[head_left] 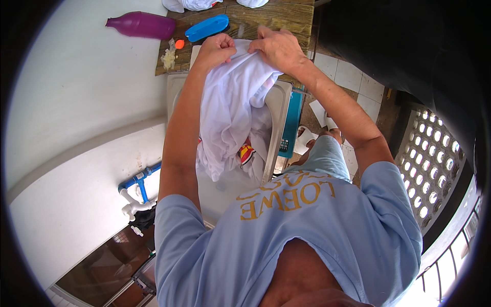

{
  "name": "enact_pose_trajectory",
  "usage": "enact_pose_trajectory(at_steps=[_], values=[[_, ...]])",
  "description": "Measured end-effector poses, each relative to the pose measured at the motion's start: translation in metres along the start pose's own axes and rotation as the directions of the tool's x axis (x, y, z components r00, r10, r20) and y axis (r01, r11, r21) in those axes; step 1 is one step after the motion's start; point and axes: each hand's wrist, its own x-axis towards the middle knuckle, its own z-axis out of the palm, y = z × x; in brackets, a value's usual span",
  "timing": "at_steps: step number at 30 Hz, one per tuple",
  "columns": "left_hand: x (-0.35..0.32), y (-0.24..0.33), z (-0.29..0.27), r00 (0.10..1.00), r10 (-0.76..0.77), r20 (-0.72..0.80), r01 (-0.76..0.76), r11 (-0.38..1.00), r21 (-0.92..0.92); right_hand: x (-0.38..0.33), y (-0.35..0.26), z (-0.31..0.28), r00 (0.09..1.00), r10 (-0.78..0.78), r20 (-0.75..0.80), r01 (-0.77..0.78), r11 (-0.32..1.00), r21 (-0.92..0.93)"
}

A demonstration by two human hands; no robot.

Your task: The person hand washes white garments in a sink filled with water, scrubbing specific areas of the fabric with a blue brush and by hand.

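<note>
White cloth [227,102] partly behind right grip [281,50]

From the head, a fisheye looks down, near the sink [280,110].

White cloth [225,112], purple bottle [142,25]

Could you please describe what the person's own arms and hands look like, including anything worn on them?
Both the left hand and the right hand are bare, with no gloves, watch or bracelet showing. The forearms are uncovered too; loose, short, light blue fabric sleeves cover the upper arms, belonging to a light blue T-shirt with yellow lettering across the chest.
</note>
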Motion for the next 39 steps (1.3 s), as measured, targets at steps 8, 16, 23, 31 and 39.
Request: enact_pose_trajectory(at_steps=[8, 16, 23, 31, 39], values=[[0.000, 0.004, -0.001, 1.000, -0.029, 0.009, 0.028, 0.999, 0.026, 0.000, 0.001, 0.002, 1.000, 0.008, 0.008, -0.008, 1.000, -0.005], [0.004, -0.002, -0.002, 1.000, -0.003, 0.024, 0.003, 1.000, 0.004, 0.001, 0.000, 0.000, 0.999, 0.024, 0.023, -0.024, 1.000, -0.007], [0.000, -0.003, 0.002, 0.999, 0.046, -0.022, -0.045, 0.997, 0.057, 0.000, -0.002, -0.002, 0.999, 0.042, 0.034, -0.041, 0.999, -0.005], [0.001, -0.003, 0.003, 0.996, 0.076, -0.036, -0.074, 0.996, 0.052, 0.000, -0.002, -0.001, 0.999, 0.026, 0.025, -0.026, 1.000, -0.005], [0.004, -0.007, 0.002, 0.998, 0.057, -0.041, -0.055, 0.997, 0.046, 0.000, 0.000, 0.000, 1.000, 0.008, 0.003, -0.008, 1.000, 0.011]])
